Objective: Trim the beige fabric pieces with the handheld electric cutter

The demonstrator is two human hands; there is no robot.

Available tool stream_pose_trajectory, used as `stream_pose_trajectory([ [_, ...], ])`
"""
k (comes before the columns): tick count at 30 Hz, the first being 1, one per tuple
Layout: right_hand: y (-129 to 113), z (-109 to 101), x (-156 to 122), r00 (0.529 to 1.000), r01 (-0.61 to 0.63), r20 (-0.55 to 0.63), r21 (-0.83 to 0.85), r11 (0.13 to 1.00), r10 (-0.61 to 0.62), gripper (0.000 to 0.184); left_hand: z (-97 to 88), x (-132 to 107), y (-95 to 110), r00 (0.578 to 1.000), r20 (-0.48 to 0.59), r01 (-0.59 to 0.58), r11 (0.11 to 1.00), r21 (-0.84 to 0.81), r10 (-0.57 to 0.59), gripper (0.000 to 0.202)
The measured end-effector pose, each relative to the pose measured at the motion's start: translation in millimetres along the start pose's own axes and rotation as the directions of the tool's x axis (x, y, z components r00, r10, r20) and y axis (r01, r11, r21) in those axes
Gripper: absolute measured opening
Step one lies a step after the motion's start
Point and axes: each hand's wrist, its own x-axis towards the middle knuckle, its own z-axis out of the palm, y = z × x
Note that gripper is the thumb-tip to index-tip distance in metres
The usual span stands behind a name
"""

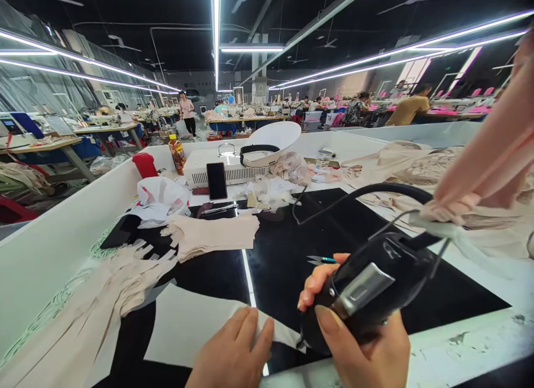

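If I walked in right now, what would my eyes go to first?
Probably the bulky black tool at the lower right, gripped in the right hand, while the left hand rests on a pale cloth piece at the near edge. Next might come the wide white visor with its black band, by the vented white box farther back. Overhead, a bright strip light glows near the middle.
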Motion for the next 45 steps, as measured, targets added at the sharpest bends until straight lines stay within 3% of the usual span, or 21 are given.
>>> stream_pose_trajectory([
  [6, -2, 1, -3, 1.0, -0.014, -0.014, -0.004, 1.0, 0.014, 0.039, 14.2, -6, 12, 0.996, -0.058, -0.056, 0.987, 0.153, 0.066, 0.06],
  [12, 2, -4, -5, 1.0, -0.005, -0.001, 0.001, 1.0, 0.005, 0.043, 17.5, -10, 13, 0.986, -0.138, -0.062, 0.974, 0.217, 0.094, 0.067],
  [19, 0, -6, 4, 1.0, -0.007, -0.003, 0.035, 0.999, 0.007, 0.042, 22.7, -13, 19, 0.986, -0.154, -0.038, 0.979, 0.2, 0.07, 0.073],
  [25, 4, -4, 11, 1.0, -0.006, -0.006, 0.02, 1.0, 0.007, 0.041, 25.2, -16, 26, 0.989, -0.142, 0.068, 0.988, 0.136, -0.049, 0.063],
  [31, 6, -4, 8, 1.0, -0.004, -0.01, 0.03, 1.0, 0.004, 0.041, 20.5, -16, 16, 0.985, -0.168, -0.031, 0.996, 0.082, 0.045, 0.065],
  [37, 4, -1, 4, 1.0, 0.016, -0.001, -0.003, 1.0, -0.016, 0.04, 15.4, -20, 19, 0.986, -0.135, 0.101, 0.994, 0.046, -0.094, 0.043],
  [45, 5, 2, 3, 0.999, 0.036, -0.003, -0.029, 0.999, -0.036, 0.04, 1.5, -16, 1, 0.995, -0.078, -0.062, 0.997, 0.045, 0.066, 0.049],
])
